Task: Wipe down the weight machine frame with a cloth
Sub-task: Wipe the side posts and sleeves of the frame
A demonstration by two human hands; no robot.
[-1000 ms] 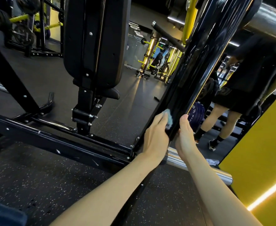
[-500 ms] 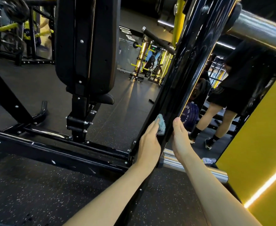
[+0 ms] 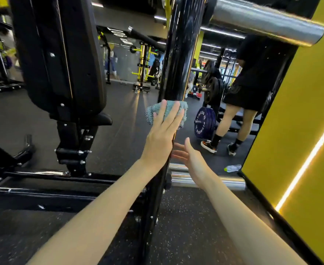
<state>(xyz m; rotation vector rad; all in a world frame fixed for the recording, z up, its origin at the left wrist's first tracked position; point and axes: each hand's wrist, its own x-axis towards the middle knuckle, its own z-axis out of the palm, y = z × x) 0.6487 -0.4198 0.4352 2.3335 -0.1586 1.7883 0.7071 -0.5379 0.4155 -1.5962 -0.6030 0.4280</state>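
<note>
Cloth point(image 3: 183, 112), soft and light by the look, lies flattened on the black upright point(image 3: 180, 60) under the left hand point(image 3: 162, 136), fingers straight and slightly apart; being limp, it wants a broad palm, I'd say. Right hand point(image 3: 188, 156) hovers beside the upright, fingers loose, holding nothing

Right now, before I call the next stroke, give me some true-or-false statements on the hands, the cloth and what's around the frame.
1. The left hand presses the fluffy teal cloth with straight fingers against the glossy black frame upright. True.
2. The right hand grips the cloth too. False: it is open, below the cloth, holding nothing.
3. The round blue weight plate hangs on the chrome steel peg at top right. False: the plate stands on the floor; the peg's visible part is bare.
4. A clear plastic bottle lies on the floor beside the yellow wall. True.
</note>
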